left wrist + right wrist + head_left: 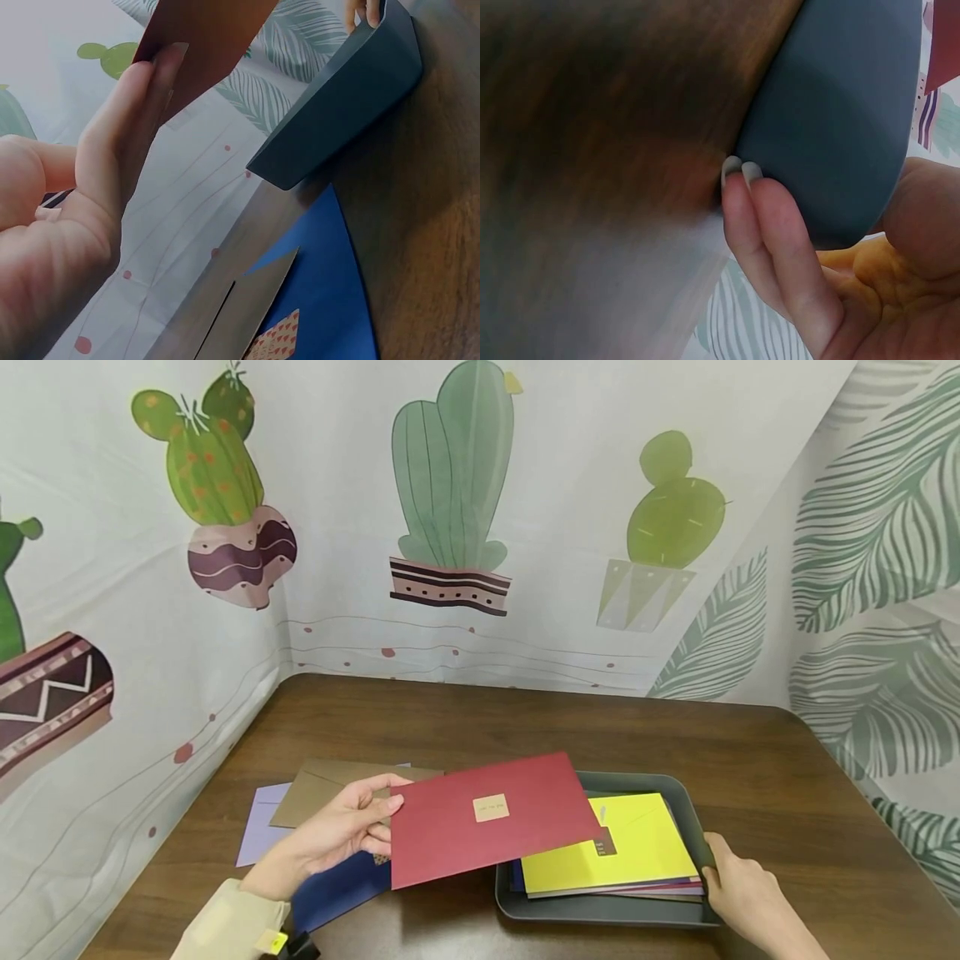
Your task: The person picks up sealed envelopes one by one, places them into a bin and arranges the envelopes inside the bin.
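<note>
In the head view my left hand [341,831] pinches a red envelope [480,843] by its left end, thumb on top. A small tan sticker sits in the middle of the envelope, which is held up over the table and overlaps the left part of a dark grey tray [600,912]. Inside the tray lies a stack of envelopes, with a yellow envelope [637,839] on top. My right hand [750,893] grips the tray's right side; the right wrist view shows two fingertips [754,199] against the outer wall and the thumb at the rim.
Left of the tray, a brown envelope [318,789], a lilac envelope [258,827] and a blue envelope [337,893] lie overlapping on the wooden table [450,714]. Cloth printed with cacti and leaves [555,527] hangs behind the table and along its sides.
</note>
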`<state>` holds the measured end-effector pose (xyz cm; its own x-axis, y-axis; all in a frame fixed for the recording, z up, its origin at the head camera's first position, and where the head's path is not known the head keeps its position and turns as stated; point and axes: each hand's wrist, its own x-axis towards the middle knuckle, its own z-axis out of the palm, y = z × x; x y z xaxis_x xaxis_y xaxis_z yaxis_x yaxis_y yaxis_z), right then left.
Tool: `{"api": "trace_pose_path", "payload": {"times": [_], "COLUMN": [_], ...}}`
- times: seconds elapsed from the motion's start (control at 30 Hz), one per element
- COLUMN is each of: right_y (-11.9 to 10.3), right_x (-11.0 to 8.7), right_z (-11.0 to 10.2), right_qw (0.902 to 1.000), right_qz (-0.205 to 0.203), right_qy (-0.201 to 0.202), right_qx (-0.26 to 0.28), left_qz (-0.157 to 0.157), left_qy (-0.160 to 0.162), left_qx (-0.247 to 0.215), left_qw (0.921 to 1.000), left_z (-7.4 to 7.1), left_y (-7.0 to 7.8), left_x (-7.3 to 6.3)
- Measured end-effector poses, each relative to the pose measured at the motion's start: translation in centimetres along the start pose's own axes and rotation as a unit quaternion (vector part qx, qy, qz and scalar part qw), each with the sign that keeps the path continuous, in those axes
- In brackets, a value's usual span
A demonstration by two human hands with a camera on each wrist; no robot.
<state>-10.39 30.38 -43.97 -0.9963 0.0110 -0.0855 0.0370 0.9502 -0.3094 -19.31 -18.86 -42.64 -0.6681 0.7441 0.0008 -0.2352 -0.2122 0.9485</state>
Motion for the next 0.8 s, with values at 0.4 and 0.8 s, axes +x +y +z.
{"api": "trace_pose_path", "payload": {"times": [0.4,0.8], "right_y": [0.1,0.1], "right_x": [-0.1,0.0], "right_z": [0.1,0.1], "right_qw": [0.9999,1.0000], "right_qz": [-0.004,-0.005], "right_qy": [0.012,0.007], "right_qx": [0.001,0.001], "left_qz": [-0.022,-0.036], "left_qy": [0.004,-0.019], "left_qx": [0.017,0.015], "left_qw": [0.9996,0.9991], "left_z": [0.8,2.0], "left_y": [-0.2,-0.4], "left_x": [0.9,2.7]}}
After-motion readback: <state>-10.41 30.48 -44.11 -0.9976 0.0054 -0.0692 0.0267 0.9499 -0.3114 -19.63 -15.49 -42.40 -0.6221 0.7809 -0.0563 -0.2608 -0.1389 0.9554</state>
